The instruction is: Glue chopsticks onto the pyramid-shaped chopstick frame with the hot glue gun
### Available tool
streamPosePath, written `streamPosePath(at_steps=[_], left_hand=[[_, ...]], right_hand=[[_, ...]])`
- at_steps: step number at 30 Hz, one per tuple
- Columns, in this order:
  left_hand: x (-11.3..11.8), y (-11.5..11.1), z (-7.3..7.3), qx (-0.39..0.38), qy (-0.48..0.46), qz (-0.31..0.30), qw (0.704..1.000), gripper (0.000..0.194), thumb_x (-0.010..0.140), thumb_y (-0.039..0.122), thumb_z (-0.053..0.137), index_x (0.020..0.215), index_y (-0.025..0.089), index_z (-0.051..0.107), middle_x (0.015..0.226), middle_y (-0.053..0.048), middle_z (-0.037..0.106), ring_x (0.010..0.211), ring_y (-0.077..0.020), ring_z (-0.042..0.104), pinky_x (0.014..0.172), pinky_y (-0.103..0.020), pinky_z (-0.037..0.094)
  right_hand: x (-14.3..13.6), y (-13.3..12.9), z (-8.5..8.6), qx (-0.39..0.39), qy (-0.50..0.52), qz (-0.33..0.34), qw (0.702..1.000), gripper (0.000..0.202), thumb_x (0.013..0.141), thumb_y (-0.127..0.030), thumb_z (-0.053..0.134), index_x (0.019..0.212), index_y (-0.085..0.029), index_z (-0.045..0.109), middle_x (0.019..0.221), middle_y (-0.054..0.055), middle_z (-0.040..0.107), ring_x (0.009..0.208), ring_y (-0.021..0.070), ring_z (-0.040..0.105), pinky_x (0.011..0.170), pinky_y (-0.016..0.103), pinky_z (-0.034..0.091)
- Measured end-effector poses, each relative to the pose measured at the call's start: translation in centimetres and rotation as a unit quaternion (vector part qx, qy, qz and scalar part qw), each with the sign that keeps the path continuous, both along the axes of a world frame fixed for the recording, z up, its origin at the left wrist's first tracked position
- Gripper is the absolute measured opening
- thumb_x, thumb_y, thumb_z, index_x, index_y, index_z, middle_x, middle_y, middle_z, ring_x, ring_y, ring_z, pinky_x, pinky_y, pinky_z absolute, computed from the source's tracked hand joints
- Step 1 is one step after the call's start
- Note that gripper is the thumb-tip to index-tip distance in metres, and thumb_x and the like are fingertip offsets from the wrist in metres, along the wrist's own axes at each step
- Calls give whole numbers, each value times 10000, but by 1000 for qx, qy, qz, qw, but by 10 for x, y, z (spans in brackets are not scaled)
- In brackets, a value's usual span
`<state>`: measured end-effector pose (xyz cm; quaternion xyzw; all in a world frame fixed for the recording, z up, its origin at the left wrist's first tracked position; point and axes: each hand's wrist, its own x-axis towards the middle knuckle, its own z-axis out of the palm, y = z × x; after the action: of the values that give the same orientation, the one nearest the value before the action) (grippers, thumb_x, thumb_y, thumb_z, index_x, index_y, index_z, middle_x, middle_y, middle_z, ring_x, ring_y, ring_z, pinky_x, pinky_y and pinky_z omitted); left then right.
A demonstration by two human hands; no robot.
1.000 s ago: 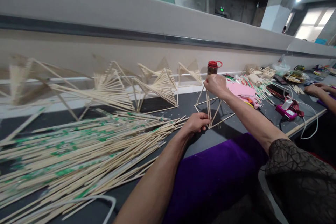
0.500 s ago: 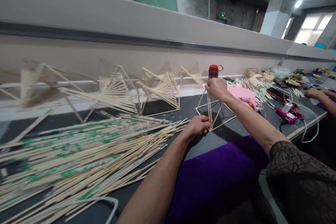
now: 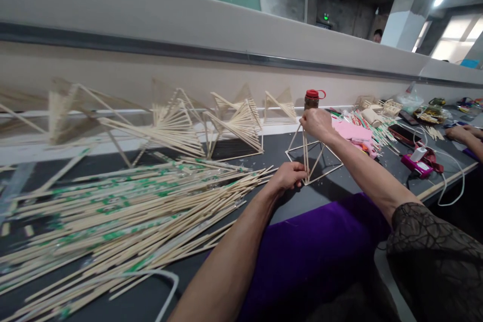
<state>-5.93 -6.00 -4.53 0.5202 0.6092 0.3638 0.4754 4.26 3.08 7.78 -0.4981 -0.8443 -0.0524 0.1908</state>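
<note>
head view, pale pyramid-like stick frame [image 3: 306, 153], left hand [image 3: 290, 176] pinching its foot, right hand [image 3: 317, 123] clasping its peak

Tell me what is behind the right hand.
A bottle with a red cap shows behind the right hand. The hand hides its lower part and the top of the stick frame.

The stick frame [image 3: 306, 153] is beige, the sleeve [image 3: 413, 226] black-veined grey-brown.

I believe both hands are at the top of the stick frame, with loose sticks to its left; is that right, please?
Not quite: in the head view, the left hand is low on the frame; only the right hand is at the top.
</note>
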Motion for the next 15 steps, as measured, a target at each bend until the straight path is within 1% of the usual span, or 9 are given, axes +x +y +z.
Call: streamPosePath(at_steps=[9,15], left_hand=[[1,-1,1,5,-8,1,1000,122,659,191,635,767,141,661,536,33,564,427,-79,474,395,-184,274],[1,1,-1,9,4,-6,1000,86,690,180,611,750,137,656,511,39,545,421,-78,468,391,-181,267]], right_hand=[[-2,3,-1,1,-25,-11,1000,338,938,-277,496,1072,-119,763,1082,207,746,1045,283,701,837,327,503],[-2,1,0,-3,-32,-28,999,336,937,-281,486,1077,-148,760,1090,170,753,1062,270,699,853,318,505]])
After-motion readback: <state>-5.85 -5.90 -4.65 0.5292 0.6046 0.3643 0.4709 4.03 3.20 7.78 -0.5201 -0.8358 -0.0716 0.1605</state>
